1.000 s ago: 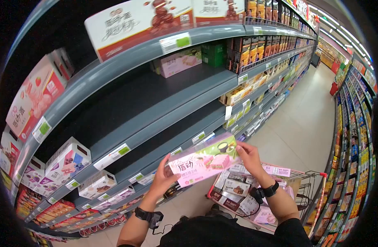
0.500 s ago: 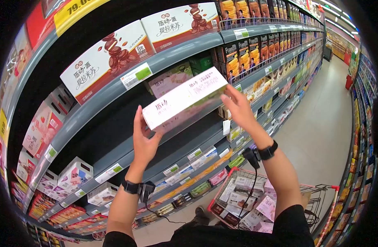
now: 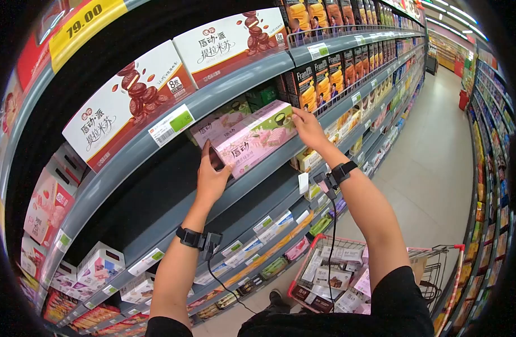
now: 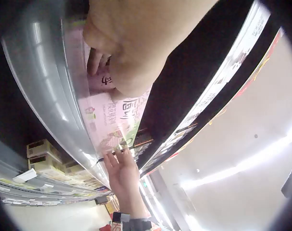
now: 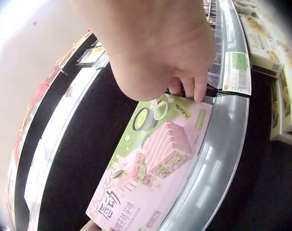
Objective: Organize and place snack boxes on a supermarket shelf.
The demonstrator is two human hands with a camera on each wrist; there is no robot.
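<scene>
Long pink cake box point(image 3: 257, 136) lies tilted on the grey shelf's point(image 3: 235, 76) edge.

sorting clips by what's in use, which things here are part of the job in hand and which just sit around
In hand: pink box, left hand, right hand, grey shelf, cart.
Just around: tiramisu boxes, Franzzi boxes, price tag.

Both arms raised; left hand point(image 3: 211, 178), right hand point(image 3: 306, 127) gripping.

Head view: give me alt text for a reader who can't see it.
Two hands hold a long pink box by its ends at the edge of a grey store shelf, the left hand at the near end, the right hand at the far end. A shopping cart of boxes stands in the aisle below.
</scene>
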